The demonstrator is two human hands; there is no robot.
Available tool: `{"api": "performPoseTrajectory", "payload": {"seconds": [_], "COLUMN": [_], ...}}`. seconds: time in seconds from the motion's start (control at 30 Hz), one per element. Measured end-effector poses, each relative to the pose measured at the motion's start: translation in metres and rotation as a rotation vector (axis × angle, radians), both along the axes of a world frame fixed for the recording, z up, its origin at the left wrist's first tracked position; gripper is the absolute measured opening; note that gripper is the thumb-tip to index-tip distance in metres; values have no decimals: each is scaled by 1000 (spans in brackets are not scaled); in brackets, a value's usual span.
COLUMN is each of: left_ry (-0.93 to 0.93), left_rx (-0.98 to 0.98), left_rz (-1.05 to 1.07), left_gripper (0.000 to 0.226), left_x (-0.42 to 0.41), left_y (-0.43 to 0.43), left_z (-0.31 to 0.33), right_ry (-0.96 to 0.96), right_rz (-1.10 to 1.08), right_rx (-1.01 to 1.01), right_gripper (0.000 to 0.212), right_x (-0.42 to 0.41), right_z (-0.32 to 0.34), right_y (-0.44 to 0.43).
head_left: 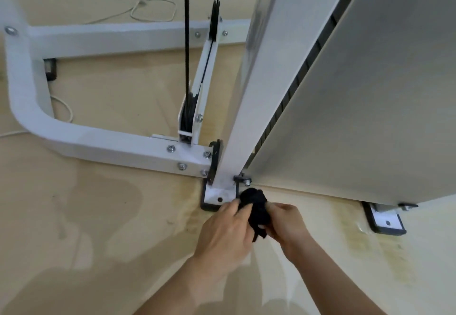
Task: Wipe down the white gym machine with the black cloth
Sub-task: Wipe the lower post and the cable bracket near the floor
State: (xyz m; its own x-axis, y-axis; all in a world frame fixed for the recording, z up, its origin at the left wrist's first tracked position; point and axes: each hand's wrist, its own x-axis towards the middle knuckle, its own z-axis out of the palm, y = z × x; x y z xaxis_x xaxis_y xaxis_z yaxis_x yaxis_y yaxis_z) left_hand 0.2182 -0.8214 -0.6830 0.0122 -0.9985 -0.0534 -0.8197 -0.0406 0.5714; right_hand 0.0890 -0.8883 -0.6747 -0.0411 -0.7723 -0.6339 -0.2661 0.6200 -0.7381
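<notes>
Left hand (227, 230) and right hand (287, 226) both grip the bunched black cloth (255, 207) between them. Cloth is just beside the base plate (217, 195) of the white gym machine (251, 92) upright, low over the floor (98, 228).

No text, label, brand or number can be read anywhere in this view. The white gym machine (261, 92) shows only plain painted metal. Its pale side panel (370, 105) carries no marking either.

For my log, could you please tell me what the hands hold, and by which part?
The bunched black cloth: left hand pinches its left side, right hand its right side.
</notes>
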Motion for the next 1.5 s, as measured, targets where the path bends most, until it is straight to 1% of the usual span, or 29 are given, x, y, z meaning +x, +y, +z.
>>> {"api": "performPoseTrajectory", "payload": {"seconds": [0.07,0.13,0.17,0.2,0.23,0.27,0.3,0.33,0.37,0.4,0.47,0.53,0.6,0.7,0.8,0.87,0.93,1.0,1.07,1.1,1.17,1.23,1.3,1.33,1.37,1.4,1.43,1.47,1.5], "left_ry": [86,151,120,23,-107,-221,-295,-343,-384,-421,-475,-487,-468,-416,-341,-306,-245,-233,-254,-294,-326,-335,-341,-359,-361,-360,-340,-261,-150], "left_rx": [38,104,140,180,213,231,242,253,261,270,269,257,227,169,186,190,238,261,295,302,290,261,267,278,261,205,146,76,37], "left_rz": [232,464,504,489,443,381,313,244,172,105,13,-52,-68,-67,-40,15,58,138,234,280,318,227,106,61,34,10,6,34,98], "left_gripper": [31,27,32,41,50,55,57,58,59,60,60,57,57,64,71,70,69,68,68,66,64,67,69,69,70,70,65,50,28], "left_x": [11,30,42,52,60,62,60,54,45,37,24,16,17,29,32,30,27,33,48,57,67,53,34,29,28,30,33,37,42], "left_y": [9,9,8,6,3,0,-4,-7,-9,-10,-11,-11,-14,-18,-16,-15,-13,-12,-16,-17,-19,-21,-20,-18,-16,-15,-13,-12,-13], "left_z": [-3,-10,-16,-22,-28,-32,-36,-41,-48,-53,-60,-61,-60,-57,-49,-46,-47,-49,-52,-54,-57,-58,-63,-67,-72,-73,-72,-70,-63], "right_ry": [76,30,9,47,151,287,445,589,702,785,847,858,895,969,951,891,789,674,506,448,418,506,710,770,782,749,675,580,487], "right_rz": [13,52,131,260,431,621,778,892,977,1043,1122,1136,1139,1086,988,863,725,655,564,537,596,795,992,1038,1030,979,901,808,699], "right_rx": [-100,-177,-204,-234,-288,-341,-372,-369,-370,-378,-371,-354,-354,-409,-405,-447,-442,-430,-494,-546,-568,-523,-492,-500,-519,-553,-586,-607,-613], "right_gripper": [23,15,10,11,21,40,59,73,81,84,82,79,78,75,72,62,49,41,40,46,69,83,81,78,73,67,58,48,39], "right_x": [3,21,35,46,57,64,69,71,71,68,57,45,44,52,53,54,55,51,44,42,44,49,53,52,49,44,40,36,35], "right_z": [-8,-18,-23,-30,-38,-50,-62,-72,-78,-83,-79,-72,-70,-75,-76,-75,-73,-74,-73,-73,-73,-81,-85,-85,-84,-82,-77,-71,-67], "right_y": [15,25,28,29,27,26,24,22,20,19,19,19,12,-4,-5,-6,-2,7,16,18,19,16,17,18,19,20,21,21,17]}}
